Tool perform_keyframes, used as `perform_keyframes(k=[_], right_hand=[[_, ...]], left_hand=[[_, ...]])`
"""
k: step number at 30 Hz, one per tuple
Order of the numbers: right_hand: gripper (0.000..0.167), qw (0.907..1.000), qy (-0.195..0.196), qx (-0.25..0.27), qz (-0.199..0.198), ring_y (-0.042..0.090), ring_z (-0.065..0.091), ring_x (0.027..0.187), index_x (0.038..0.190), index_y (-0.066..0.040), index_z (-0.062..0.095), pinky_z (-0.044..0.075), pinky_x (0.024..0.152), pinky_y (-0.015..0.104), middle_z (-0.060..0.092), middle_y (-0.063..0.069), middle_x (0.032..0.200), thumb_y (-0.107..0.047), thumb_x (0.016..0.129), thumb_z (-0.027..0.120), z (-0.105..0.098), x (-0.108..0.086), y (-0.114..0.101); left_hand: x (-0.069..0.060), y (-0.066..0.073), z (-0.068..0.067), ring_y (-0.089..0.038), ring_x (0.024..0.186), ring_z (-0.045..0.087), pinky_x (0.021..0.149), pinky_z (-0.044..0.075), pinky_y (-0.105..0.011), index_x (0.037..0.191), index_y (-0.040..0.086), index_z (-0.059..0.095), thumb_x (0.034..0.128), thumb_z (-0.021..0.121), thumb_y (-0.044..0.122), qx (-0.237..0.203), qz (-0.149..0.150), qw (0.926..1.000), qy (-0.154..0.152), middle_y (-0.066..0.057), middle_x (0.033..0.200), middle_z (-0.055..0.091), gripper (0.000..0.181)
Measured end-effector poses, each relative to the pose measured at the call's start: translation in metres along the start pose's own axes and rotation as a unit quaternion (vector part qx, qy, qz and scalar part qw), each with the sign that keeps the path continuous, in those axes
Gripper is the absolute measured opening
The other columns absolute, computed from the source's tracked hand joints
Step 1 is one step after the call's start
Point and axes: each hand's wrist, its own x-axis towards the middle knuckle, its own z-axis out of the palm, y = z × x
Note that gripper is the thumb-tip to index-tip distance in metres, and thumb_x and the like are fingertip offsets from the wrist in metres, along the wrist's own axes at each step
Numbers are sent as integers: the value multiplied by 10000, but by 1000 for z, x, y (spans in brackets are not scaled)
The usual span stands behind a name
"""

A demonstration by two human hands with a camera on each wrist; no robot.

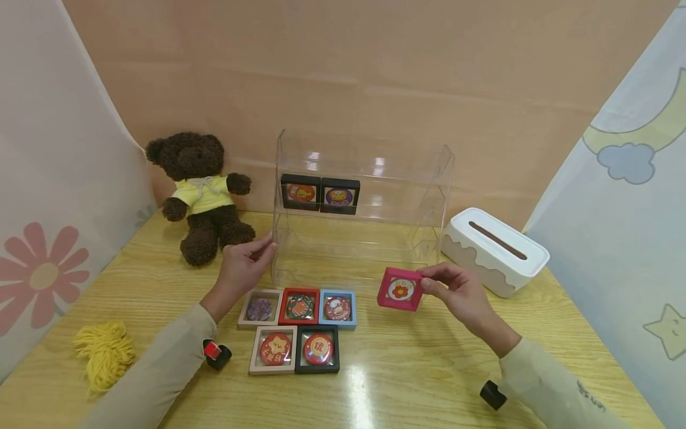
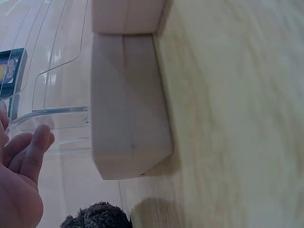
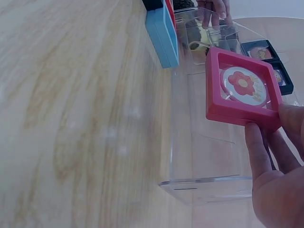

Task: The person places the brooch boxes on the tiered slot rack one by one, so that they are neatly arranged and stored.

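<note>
My right hand (image 1: 462, 297) holds a pink display frame (image 1: 400, 289) by its right edge, thumb in front. Inside it is a round badge with a red flower, clear in the right wrist view. The frame hangs in front of the lower right part of a clear acrylic tiered rack (image 1: 370, 251). With thumb and fingers, my left hand (image 1: 245, 266) grips the rack's left side panel. Two black frames, one with an orange badge (image 1: 301, 193) and one with a purple badge (image 1: 340, 197), stand side by side on a rack tier at the left.
Several framed badges lie in two rows before the rack, among them a light blue frame (image 1: 337, 309) and a black frame (image 1: 318, 350). A brown teddy bear (image 1: 200, 196) sits left, yellow yarn (image 1: 105, 356) lies front left, and a white tissue box (image 1: 495, 250) stands right.
</note>
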Motion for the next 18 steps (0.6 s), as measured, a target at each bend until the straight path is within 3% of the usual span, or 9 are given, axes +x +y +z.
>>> perform_keyframes(k=[7,12,18], right_hand=[[160,9996,164,-27,-211,165,598,875,1022,104,624,530,741,283,669,70,1004,-13,912,626,-4,10,-7],[155,9976,415,230,-497,163,625,839,1015,141,612,535,728,292,678,51,956,38,899,620,-4,19,-14],[161,9941,668,665,-545,176,649,798,1003,166,598,538,720,314,678,74,912,51,892,621,-3,28,-23]], left_hand=[[0,-2,-1,-191,688,684,586,496,-153,1166,-50,642,884,660,20,23,5,10000,-36,-160,896,698,291],[0,-1,-1,-186,699,685,593,497,-153,1171,-44,641,892,655,28,-27,-70,10000,-61,-148,898,701,288],[-1,0,-1,-201,691,686,589,495,-149,1171,-42,640,891,654,22,-55,-92,9999,-95,-145,888,702,288]])
